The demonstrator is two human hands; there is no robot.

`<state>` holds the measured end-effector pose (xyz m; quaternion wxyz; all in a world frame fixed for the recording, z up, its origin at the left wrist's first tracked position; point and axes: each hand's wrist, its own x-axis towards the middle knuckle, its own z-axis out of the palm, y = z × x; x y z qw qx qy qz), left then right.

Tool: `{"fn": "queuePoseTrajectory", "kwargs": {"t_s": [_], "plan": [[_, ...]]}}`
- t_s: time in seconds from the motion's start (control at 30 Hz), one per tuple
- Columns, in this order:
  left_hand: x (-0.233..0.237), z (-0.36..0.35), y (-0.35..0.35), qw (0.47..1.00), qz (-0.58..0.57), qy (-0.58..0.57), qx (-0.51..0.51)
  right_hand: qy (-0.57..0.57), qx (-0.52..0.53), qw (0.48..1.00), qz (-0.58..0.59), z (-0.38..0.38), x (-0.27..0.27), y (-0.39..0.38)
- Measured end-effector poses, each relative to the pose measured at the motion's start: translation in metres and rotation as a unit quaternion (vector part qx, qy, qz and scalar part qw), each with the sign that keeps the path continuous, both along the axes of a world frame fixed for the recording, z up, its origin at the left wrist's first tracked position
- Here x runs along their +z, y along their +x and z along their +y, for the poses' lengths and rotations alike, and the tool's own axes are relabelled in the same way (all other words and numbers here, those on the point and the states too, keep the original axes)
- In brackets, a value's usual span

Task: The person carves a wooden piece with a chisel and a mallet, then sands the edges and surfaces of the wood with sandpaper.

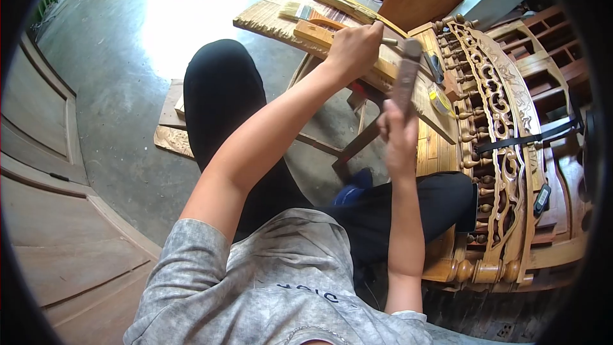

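Note:
My left hand (354, 51) is closed around a chisel (389, 41), whose handle end sticks out on the right; its blade is hidden by the fist. Under that hand a pale wooden bar (314, 33) lies across the wooden work board (268, 16). In my right hand (398, 137) is a hammer (406, 80), dark brown and blurred by motion, held upright with its top close to the chisel's handle end. A flat paintbrush (297, 11) with pale bristles rests on the board, left of my left hand.
A yellow tape roll (440, 101) sits on the board's right part. To the right stands a carved wooden bench (491, 89) with a black strap (530, 137) across it. Wooden panels (70, 236) are at the left; wood pieces (172, 140) lie on the concrete floor.

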<state>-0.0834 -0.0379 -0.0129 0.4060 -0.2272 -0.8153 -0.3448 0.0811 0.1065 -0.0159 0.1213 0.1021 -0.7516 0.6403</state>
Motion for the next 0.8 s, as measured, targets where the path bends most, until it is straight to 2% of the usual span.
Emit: {"fn": "queuePoseTrajectory", "kwargs": {"t_s": [0.03, 0.07, 0.17, 0.27, 0.33, 0.4, 0.47, 0.5, 0.53, 0.63, 0.73, 0.8], "plan": [[-0.001, 0.001, 0.0, 1.0, 0.02, 0.005, 0.017, -0.057, -0.023, 0.998, 0.025, 0.004, 0.0, -0.003], [-0.001, 0.001, 0.0, 1.0, 0.011, 0.001, 0.019, -0.069, -0.052, 0.996, 0.025, 0.007, 0.006, 0.0], [0.002, -0.001, 0.005, 1.0, -0.004, -0.004, 0.015, -0.196, -0.105, 0.965, 0.138, 0.0, 0.011, -0.004], [0.0, 0.001, 0.003, 1.0, 0.002, -0.014, 0.027, -0.16, -0.078, 0.982, 0.063, -0.009, -0.007, -0.006], [-0.002, -0.002, -0.002, 1.0, 0.012, -0.013, 0.019, 0.035, 0.038, 0.996, -0.066, -0.005, -0.015, -0.007], [-0.003, -0.004, -0.003, 1.0, 0.015, -0.017, 0.02, -0.019, 0.028, 0.999, -0.03, -0.01, -0.018, -0.007], [-0.002, -0.004, -0.002, 0.999, 0.004, -0.018, 0.036, -0.063, -0.026, 0.998, -0.013, -0.001, 0.0, -0.004], [-0.002, -0.004, -0.002, 0.999, -0.006, -0.021, 0.034, -0.092, -0.046, 0.994, 0.033, 0.0, 0.004, -0.005], [-0.002, -0.006, -0.002, 0.999, -0.006, -0.022, 0.038, -0.157, -0.069, 0.979, 0.11, -0.004, 0.009, -0.002], [-0.002, -0.004, -0.002, 0.999, -0.007, -0.026, 0.038, -0.241, -0.145, 0.943, 0.177, -0.005, 0.007, -0.003], [-0.002, -0.004, -0.001, 0.999, -0.013, -0.035, 0.04, -0.127, -0.05, 0.99, 0.039, -0.007, -0.005, -0.004], [0.0, -0.005, -0.002, 0.997, -0.022, -0.051, 0.044, 0.022, 0.034, 0.992, -0.121, -0.014, 0.004, 0.001]]}}
